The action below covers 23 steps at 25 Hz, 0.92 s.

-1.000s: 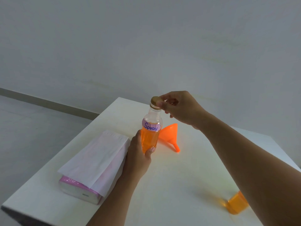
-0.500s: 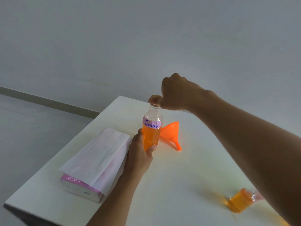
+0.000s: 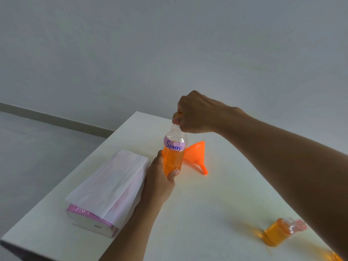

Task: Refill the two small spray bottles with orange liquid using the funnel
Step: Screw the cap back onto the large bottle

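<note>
Currently, head view only. A clear plastic bottle (image 3: pixel 174 157) stands upright near the middle of the white table (image 3: pixel 207 204). It carries a pink paper label (image 3: pixel 174 146) with "Spray" written by hand. Orange liquid (image 3: pixel 172 161) fills it up to about the lower edge of that label; above that it is clear.

Left hand (image 3: pixel 160 178): wrapped round the lower body of the bottle from 7 o'clock, thumb across the front, tip pressed on the plastic.

Right hand (image 3: pixel 195 113): comes in from 4 o'clock, above the bottle, knuckles up, fingers curled down round the gold cap (image 3: pixel 176 114) on the neck. Only a sliver of the cap shows at the fingers' left edge. Whether the cap is seated or loose cannot be told.

An orange funnel (image 3: pixel 195 153) lies on its side on the table at 3 o'clock from the bottle, just beside it, spout pointing toward 5 o'clock.

One small spray bottle (image 3: pixel 280 232) sits well apart at 4 o'clock, near the table's right edge, blurred, partly full of orange liquid, pinkish at its top, its right side behind the right forearm. A further orange patch (image 3: pixel 334 257) shows at the frame's lower right corner; too cut off to identify.

A tissue pack (image 3: pixel 105 187), pink wrapper with a white sheet over it, lies at 8 o'clock, touching the left hand.
</note>
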Tool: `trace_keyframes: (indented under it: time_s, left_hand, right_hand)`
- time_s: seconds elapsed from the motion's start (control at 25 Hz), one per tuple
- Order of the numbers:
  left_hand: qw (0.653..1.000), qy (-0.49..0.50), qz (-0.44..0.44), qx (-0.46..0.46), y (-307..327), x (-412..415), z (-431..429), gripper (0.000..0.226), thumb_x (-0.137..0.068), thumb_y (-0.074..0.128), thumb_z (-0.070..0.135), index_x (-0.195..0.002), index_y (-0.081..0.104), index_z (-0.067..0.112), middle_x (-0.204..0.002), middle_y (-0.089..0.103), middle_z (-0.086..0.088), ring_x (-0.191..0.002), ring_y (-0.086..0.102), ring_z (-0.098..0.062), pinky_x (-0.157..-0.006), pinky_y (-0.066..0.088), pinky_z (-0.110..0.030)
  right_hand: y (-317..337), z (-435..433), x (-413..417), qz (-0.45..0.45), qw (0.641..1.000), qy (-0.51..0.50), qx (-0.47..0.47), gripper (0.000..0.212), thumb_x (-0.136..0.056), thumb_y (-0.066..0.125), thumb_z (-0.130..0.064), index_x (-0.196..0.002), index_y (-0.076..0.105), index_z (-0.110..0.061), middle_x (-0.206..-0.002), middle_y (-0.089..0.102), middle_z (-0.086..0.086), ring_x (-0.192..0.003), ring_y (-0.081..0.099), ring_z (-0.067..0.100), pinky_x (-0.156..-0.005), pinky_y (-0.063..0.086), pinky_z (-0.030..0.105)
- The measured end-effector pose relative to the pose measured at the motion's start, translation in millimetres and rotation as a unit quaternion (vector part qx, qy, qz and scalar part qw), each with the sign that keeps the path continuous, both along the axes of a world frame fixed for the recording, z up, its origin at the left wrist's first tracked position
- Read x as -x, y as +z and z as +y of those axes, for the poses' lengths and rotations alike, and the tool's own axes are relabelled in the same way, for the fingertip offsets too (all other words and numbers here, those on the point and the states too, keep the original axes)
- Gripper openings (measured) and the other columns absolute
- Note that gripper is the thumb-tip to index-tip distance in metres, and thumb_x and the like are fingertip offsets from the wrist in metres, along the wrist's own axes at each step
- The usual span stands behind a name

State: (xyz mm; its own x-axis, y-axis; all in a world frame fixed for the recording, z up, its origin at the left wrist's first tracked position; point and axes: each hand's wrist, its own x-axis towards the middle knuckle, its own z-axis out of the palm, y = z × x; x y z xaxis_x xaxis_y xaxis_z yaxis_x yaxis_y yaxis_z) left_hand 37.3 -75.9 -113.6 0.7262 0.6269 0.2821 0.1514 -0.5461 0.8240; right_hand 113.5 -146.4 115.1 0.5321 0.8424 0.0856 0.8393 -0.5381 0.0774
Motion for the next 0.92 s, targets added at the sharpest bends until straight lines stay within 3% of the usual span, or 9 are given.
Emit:
trace_keyframes:
  time_s: [0.12,0.24,0.36,0.44,0.52,0.6,0.8,0.88,0.92]
  left_hand:
    - [1.000,-0.005,-0.006,0.003,1,1,1,0.065,-0.082,0.073,0.034,-0.137,0.042,0.021,-0.125,0.062,-0.002,-0.111,0.061,-0.025,-0.090,0.055,-0.045]
    - [1.000,-0.002,-0.010,0.006,-1,0,3,0.064,-0.081,0.074,0.037,-0.136,0.044,0.022,-0.124,0.063,0.000,-0.110,0.062,-0.023,-0.089,0.056,-0.044]
    - [1.000,0.000,-0.009,0.007,-1,-1,2,0.064,-0.081,0.074,0.036,-0.136,0.045,0.022,-0.123,0.064,0.000,-0.109,0.062,-0.023,-0.090,0.056,-0.044]
    - [1.000,0.003,-0.010,0.012,-1,0,2,0.064,-0.081,0.074,0.038,-0.136,0.045,0.023,-0.124,0.064,0.001,-0.110,0.062,-0.022,-0.090,0.056,-0.044]
    - [1.000,0.005,-0.008,0.017,0,0,1,0.066,-0.080,0.074,0.040,-0.137,0.044,0.024,-0.127,0.062,0.002,-0.113,0.061,-0.021,-0.094,0.055,-0.043]
    - [1.000,0.010,-0.006,0.014,2,1,0,0.068,-0.080,0.073,0.042,-0.139,0.043,0.024,-0.130,0.061,0.002,-0.115,0.060,-0.021,-0.096,0.053,-0.041]
    - [1.000,0.014,-0.007,0.008,3,2,-2,0.067,-0.079,0.075,0.041,-0.136,0.045,0.024,-0.124,0.064,0.001,-0.109,0.063,-0.022,-0.090,0.056,-0.043]
    - [1.000,0.007,-0.012,0.006,3,3,-2,0.065,-0.078,0.075,0.044,-0.133,0.046,0.024,-0.119,0.066,0.001,-0.104,0.064,-0.022,-0.087,0.057,-0.043]
    - [1.000,0.004,-0.010,0.005,3,4,-2,0.065,-0.078,0.075,0.047,-0.132,0.047,0.023,-0.118,0.066,0.001,-0.103,0.065,-0.022,-0.086,0.058,-0.042]
  right_hand:
    - [8,-5,-10,0.026,0.999,0.018,0.007,0.029,-0.094,0.064,-0.041,-0.101,0.070,-0.013,-0.098,0.068,0.000,-0.088,0.066,0.022,-0.077,0.058,0.037]
    - [12,-11,-16,0.062,0.995,0.077,0.017,0.032,-0.093,0.069,-0.016,-0.125,0.069,-0.021,-0.118,0.064,-0.009,-0.105,0.061,0.015,-0.083,0.049,0.024]
    - [8,-9,-13,0.042,0.996,0.083,0.000,0.026,-0.091,0.066,-0.011,-0.115,0.072,-0.017,-0.100,0.065,-0.010,-0.098,0.063,0.016,-0.070,0.050,0.021]
    - [4,-2,-10,0.016,0.998,0.068,0.005,0.015,-0.090,0.062,-0.017,-0.098,0.072,-0.010,-0.089,0.069,-0.004,-0.084,0.067,0.021,-0.065,0.056,0.030]
    - [-2,0,-9,0.013,0.999,0.035,0.004,0.020,-0.088,0.058,-0.018,-0.072,0.058,-0.006,-0.072,0.060,0.003,-0.062,0.054,0.023,-0.054,0.046,0.034]
    - [-3,3,-3,0.013,1.000,0.010,-0.003,0.034,-0.088,0.056,-0.017,-0.059,0.039,-0.010,-0.060,0.038,0.002,-0.056,0.037,0.020,-0.052,0.032,0.031]
    - [1,10,9,0.045,0.996,-0.049,-0.058,0.040,-0.087,0.064,-0.019,-0.060,0.036,-0.010,-0.057,0.029,-0.001,-0.049,0.028,0.014,-0.044,0.023,0.025]
    - [-3,4,2,0.082,0.990,-0.061,-0.093,0.032,-0.089,0.070,-0.034,-0.074,0.056,-0.009,-0.066,0.049,0.001,-0.057,0.046,0.015,-0.049,0.039,0.025]
    - [-6,-3,0,0.114,0.985,-0.066,-0.107,0.035,-0.089,0.070,-0.045,-0.097,0.065,-0.011,-0.085,0.063,0.002,-0.073,0.057,0.016,-0.060,0.048,0.026]
